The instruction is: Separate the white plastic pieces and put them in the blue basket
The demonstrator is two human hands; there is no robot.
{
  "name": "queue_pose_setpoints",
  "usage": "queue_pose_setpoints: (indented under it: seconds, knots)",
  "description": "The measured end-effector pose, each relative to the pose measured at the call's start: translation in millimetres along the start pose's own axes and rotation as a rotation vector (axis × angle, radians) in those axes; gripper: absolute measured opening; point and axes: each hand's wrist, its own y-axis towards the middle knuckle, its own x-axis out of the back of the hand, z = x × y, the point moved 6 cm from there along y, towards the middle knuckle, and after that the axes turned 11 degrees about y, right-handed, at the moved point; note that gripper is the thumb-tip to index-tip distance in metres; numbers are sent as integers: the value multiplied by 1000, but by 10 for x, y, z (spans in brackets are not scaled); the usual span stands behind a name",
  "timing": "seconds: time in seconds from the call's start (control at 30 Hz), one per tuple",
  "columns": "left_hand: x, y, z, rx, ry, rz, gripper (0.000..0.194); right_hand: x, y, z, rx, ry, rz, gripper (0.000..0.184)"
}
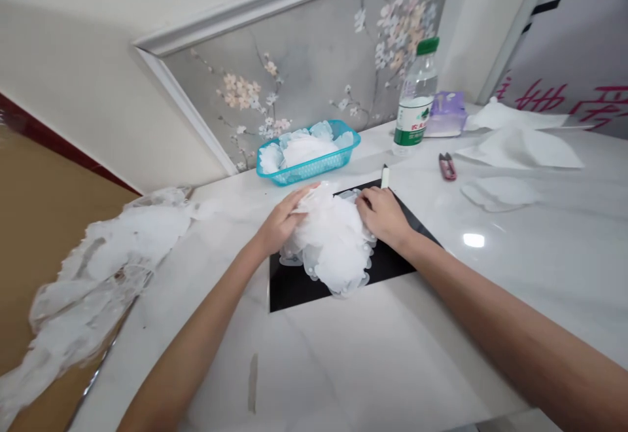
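Observation:
A bundle of white scalloped-edge tulle (331, 245) lies gathered on a black glass panel (314, 281) set into the marble counter. My left hand (282, 218) rests on the bundle's left side, fingers pressed into the folds. On its right side, my right hand (383, 216) grips the gathered fabric. A small white stick-like item (384, 177) stands just beyond my right hand, partly hidden by it.
A blue plastic basket (309, 154) of white tulle stands behind my hands. Further right are a green-capped water bottle (416, 101), a purple tissue pack (445, 114), red-handled snips (447, 166) and white sheets (520, 147). More tulle (98, 268) spills over the counter's left edge.

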Motion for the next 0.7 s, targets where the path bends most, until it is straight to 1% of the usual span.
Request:
queue_pose_setpoints:
  seconds: [0.07, 0.13, 0.2, 0.27, 0.33, 0.4, 0.47, 0.5, 0.57, 0.63, 0.7]
  knots:
    - [10, 32, 69, 58, -128, 73, 54, -3, 8, -7, 7, 5, -8, 23]
    - [26, 30, 92, 111, -194, 124, 59, -5, 12, -13, 12, 15, -17, 23]
    - [44, 18, 69, 150, -223, 97, 64, -5, 13, -16, 14, 24, -24, 22]
    - [38, 8, 4, 150, -200, 48, 67, -4, 13, -21, 11, 34, -32, 22]
    - [9, 0, -69, 132, -120, 26, 69, -1, 12, -25, 4, 45, -38, 22]
    - [-8, -15, -69, 171, -18, 20, 77, 4, 11, -25, -1, 51, -45, 22]
    - [17, -46, 48, 296, 52, -1, 87, 10, 7, -20, -7, 48, -55, 23]
    - [37, -69, 144, 375, 40, -21, 87, 18, 4, -20, -17, 50, -69, 24]
    - [54, -119, 362, 511, -67, -56, 79, 38, -3, -21, -44, 68, -108, 23]
    - [27, -154, 555, 573, -205, -86, 69, 57, -10, -21, -69, 105, -148, 22]
    - [-23, -170, 683, 572, -289, -125, 72, 66, -13, -18, -81, 140, -171, 21]
